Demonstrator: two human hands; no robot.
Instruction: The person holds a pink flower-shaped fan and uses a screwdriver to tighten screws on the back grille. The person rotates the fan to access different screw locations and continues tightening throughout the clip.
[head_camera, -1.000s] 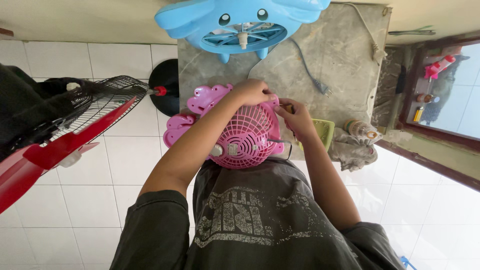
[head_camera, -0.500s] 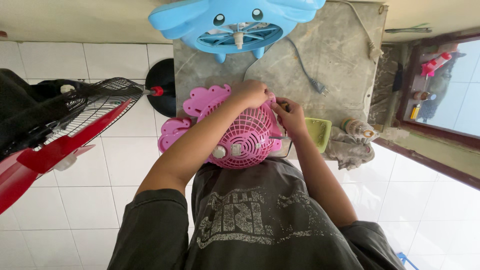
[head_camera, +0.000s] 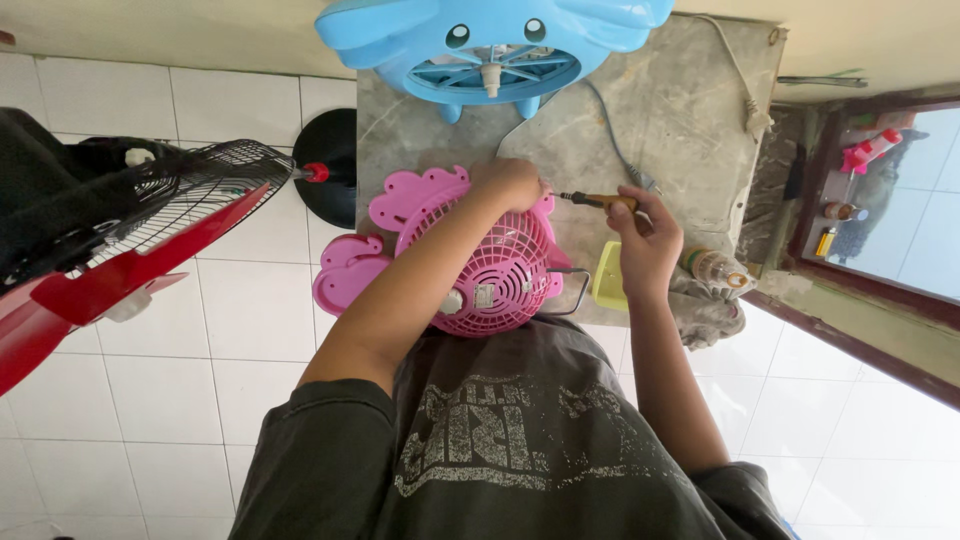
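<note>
A small pink fan (head_camera: 490, 270) with a grilled back lies on a grey slab, its pink cloud-shaped front piece (head_camera: 350, 275) beside it on the left. My left hand (head_camera: 512, 183) rests closed on the fan's far edge, holding it down. To the right of the fan, my right hand (head_camera: 645, 245) grips a screwdriver (head_camera: 600, 200) with a yellow-brown handle; its metal tip points left toward the fan's rim, a little apart from it.
A blue cartoon-faced fan (head_camera: 490, 45) stands at the slab's far edge with a grey cord (head_camera: 620, 150) trailing. A red and black standing fan (head_camera: 120, 240) lies at left. A yellow-green tray (head_camera: 607, 278), a small bottle (head_camera: 715, 268) and a rag sit right. White floor tiles lie around.
My right hand has pulled away from the fan's rim to the right, bringing the screwdriver into view. The left hand has stayed on the fan.
</note>
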